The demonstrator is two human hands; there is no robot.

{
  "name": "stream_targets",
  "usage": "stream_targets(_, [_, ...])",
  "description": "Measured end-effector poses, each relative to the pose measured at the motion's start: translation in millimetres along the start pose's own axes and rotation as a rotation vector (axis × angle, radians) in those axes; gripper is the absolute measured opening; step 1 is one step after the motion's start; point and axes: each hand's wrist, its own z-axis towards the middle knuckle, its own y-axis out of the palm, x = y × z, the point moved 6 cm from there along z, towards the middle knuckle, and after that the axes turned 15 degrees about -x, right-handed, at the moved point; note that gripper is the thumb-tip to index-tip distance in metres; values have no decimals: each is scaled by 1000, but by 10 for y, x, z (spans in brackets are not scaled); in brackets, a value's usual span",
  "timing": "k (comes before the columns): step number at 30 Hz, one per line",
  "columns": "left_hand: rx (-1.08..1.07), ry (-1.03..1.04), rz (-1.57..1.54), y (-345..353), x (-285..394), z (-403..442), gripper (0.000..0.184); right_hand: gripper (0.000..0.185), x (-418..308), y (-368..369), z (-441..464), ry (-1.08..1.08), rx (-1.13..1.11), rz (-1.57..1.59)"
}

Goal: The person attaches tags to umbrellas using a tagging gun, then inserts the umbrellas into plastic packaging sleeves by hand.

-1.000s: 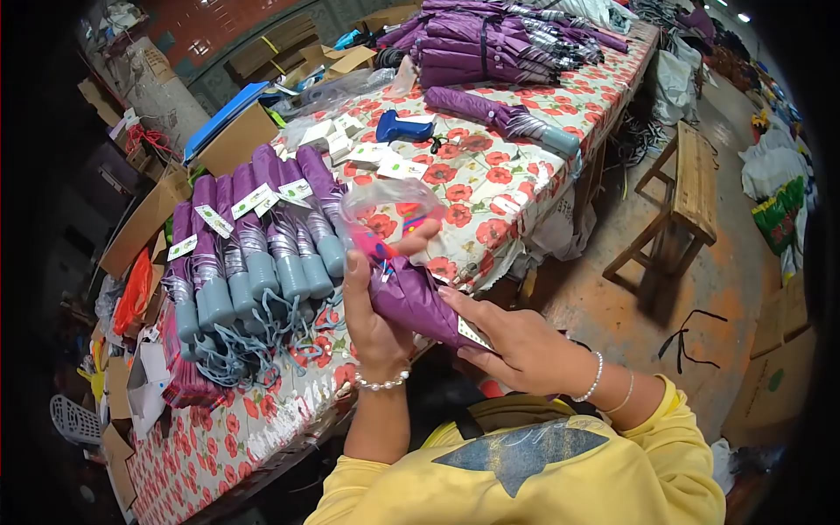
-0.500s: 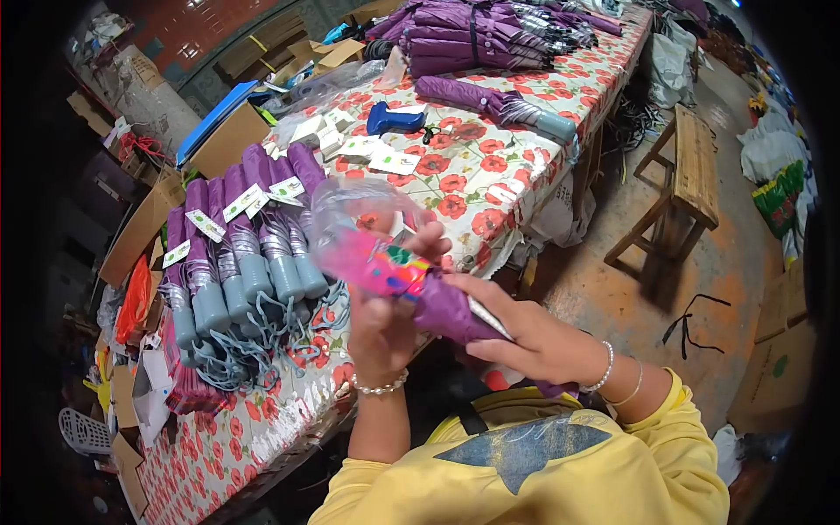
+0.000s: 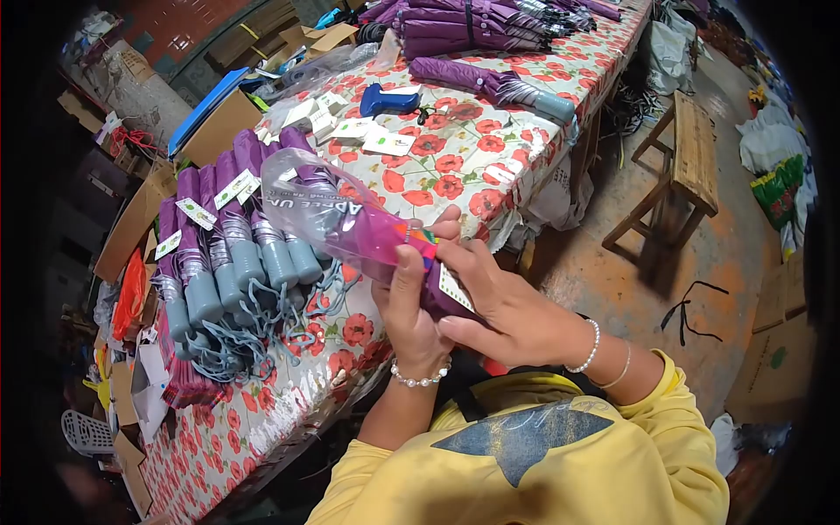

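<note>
Both hands are closed on a folded purple umbrella and a clear plastic sleeve with pink colouring and white lettering. My left hand grips around the sleeve's lower end, thumb on top. On the umbrella's near part, my right hand presses with its fingers by the sleeve's coloured edge. A white strip shows beside the right fingers. How far the umbrella reaches inside the sleeve is hidden by the hands. Left of them lies a row of purple umbrellas with grey handles, cord loops and white tags.
A flowered cloth covers the table. On it are a blue tagging gun, white cards, a single umbrella and a strapped umbrella bundle. A wooden bench stands to the right; cardboard boxes are at the left.
The sleeve has swung left and down and now shows its lettering, its far end over the umbrella row. My left hand has moved right, closer to my right hand, and wraps the sleeve.
</note>
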Motion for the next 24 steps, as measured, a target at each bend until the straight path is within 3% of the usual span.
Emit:
stream_targets(3, [66,-55,-284,-146,-96,7,58,59,59,-61,20,-149,-87,120])
stream_targets(7, [75,-7,-222,-99,-33,-4,47,54,40,7,-27,-15,105,109])
stream_targets(11, [37,-13,-340,-84,-38,-5,47,54,-25,-54,-72,-148,268,44])
stream_targets(18, [-60,-9,-129,48,-51,-60,29,37,27,-39,-107,-70,219,50])
stream_targets(22, [5,-40,-44,-3,-39,-85,31,36,55,16,-135,-15,167,51])
stream_targets(24, [32,54,-90,-110,8,-55,30,39,-33,-71,-131,6,188,17])
